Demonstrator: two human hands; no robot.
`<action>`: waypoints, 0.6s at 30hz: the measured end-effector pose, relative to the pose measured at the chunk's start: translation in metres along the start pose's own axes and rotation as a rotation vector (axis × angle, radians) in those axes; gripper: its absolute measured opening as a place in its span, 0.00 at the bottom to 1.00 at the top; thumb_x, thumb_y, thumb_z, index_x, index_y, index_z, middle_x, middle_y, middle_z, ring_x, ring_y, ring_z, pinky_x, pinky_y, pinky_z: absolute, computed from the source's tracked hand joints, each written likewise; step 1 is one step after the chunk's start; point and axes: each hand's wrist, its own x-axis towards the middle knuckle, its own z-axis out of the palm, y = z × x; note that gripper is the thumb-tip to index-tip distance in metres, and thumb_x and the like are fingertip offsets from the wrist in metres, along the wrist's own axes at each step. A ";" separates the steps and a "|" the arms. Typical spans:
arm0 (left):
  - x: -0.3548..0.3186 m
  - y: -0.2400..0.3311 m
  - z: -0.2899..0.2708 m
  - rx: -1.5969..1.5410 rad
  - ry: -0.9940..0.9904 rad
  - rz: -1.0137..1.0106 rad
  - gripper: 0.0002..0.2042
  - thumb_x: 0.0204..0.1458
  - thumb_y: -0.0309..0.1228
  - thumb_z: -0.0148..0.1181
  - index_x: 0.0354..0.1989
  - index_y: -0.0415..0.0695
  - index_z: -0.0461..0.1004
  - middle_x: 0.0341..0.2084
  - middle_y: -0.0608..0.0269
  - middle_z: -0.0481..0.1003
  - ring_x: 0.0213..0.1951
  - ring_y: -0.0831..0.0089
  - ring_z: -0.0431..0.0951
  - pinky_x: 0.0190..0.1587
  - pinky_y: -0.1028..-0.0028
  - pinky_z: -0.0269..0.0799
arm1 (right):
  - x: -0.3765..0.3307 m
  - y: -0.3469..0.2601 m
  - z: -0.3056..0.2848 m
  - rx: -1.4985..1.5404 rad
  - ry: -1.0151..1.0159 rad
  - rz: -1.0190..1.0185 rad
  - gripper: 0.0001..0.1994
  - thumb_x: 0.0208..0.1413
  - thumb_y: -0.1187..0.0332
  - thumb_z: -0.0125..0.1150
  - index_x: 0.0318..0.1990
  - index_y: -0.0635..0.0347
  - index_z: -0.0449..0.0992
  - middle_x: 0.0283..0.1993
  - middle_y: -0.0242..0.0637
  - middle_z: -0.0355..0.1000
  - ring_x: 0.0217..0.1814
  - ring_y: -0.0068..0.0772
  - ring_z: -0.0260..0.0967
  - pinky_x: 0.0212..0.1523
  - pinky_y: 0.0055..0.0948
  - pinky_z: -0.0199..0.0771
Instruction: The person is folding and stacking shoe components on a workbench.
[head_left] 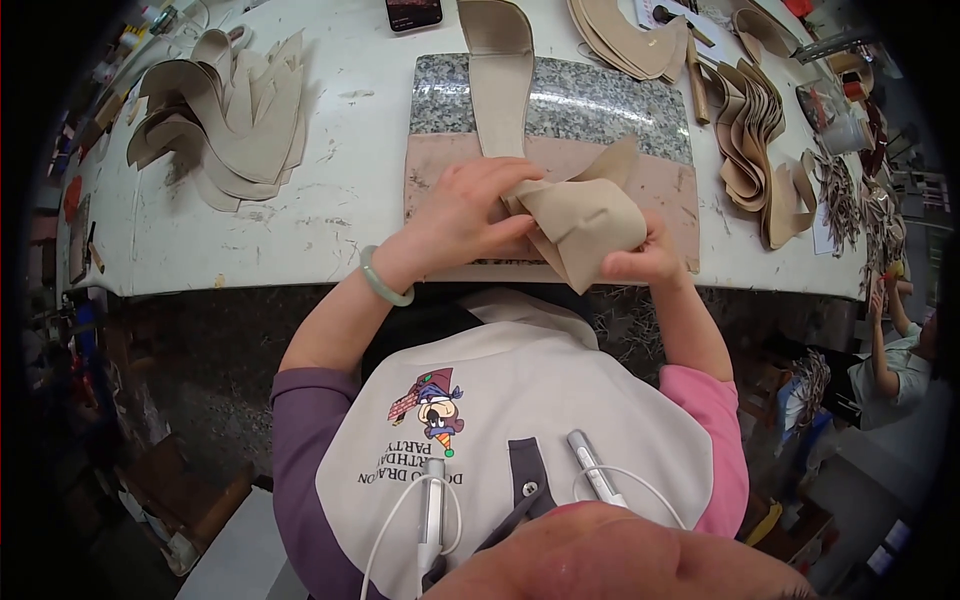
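Note:
Over the near half of the work board, I hold a folded beige leather-like piece (588, 222) in both hands. Its top bulges into a rounded, creased shape, and a pointed flap sticks up behind. My left hand (470, 212) pinches the left edge between thumb and fingers. Round the right edge closes my right hand (650, 254), thumb in front, its other fingers mostly hidden behind the piece. Just beyond my left hand, a long beige strip (502, 95) lies across the board toward the far edge.
The board has a speckled grey stone part (620, 108) and a pinkish near part (440, 165). Beige cut pieces (240, 150) pile at left; curved ones (745, 130) stack at right, near a wooden-handled tool (697, 85). A phone (413, 14) lies far off. Another person (900, 360) is at far right.

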 end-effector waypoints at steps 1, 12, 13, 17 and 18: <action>0.003 -0.002 0.002 0.007 -0.020 -0.003 0.18 0.44 0.28 0.62 0.47 0.46 0.72 0.43 0.62 0.74 0.44 0.65 0.71 0.47 0.70 0.65 | 0.003 0.002 0.000 0.068 0.062 0.013 0.16 0.39 0.78 0.71 0.40 0.65 0.77 0.34 0.35 0.76 0.33 0.25 0.70 0.36 0.22 0.72; 0.053 -0.022 -0.014 -0.083 -0.109 -0.187 0.15 0.47 0.20 0.53 0.45 0.42 0.75 0.33 0.61 0.79 0.32 0.64 0.76 0.38 0.73 0.71 | 0.027 -0.014 0.021 -0.404 0.172 0.275 0.27 0.42 0.70 0.74 0.52 0.64 0.71 0.45 0.39 0.74 0.42 0.26 0.70 0.45 0.25 0.71; 0.057 -0.026 -0.017 -0.029 -0.056 -0.135 0.15 0.47 0.19 0.53 0.45 0.42 0.76 0.33 0.61 0.79 0.30 0.65 0.76 0.37 0.74 0.71 | 0.028 -0.014 0.020 -0.508 0.162 0.257 0.28 0.43 0.70 0.74 0.54 0.64 0.71 0.48 0.39 0.73 0.43 0.26 0.70 0.47 0.24 0.70; 0.069 -0.061 -0.037 0.236 0.164 -0.007 0.17 0.44 0.15 0.52 0.43 0.41 0.77 0.33 0.61 0.79 0.32 0.69 0.76 0.37 0.75 0.72 | 0.032 -0.001 0.017 -0.487 0.178 0.108 0.27 0.47 0.68 0.71 0.56 0.62 0.70 0.49 0.38 0.72 0.44 0.26 0.69 0.47 0.24 0.68; 0.073 -0.064 -0.043 0.210 0.218 0.031 0.18 0.44 0.15 0.53 0.45 0.42 0.77 0.36 0.63 0.79 0.34 0.71 0.77 0.38 0.76 0.72 | 0.034 0.003 0.015 -0.428 0.190 0.044 0.26 0.49 0.67 0.70 0.56 0.62 0.70 0.49 0.38 0.72 0.44 0.26 0.69 0.47 0.24 0.68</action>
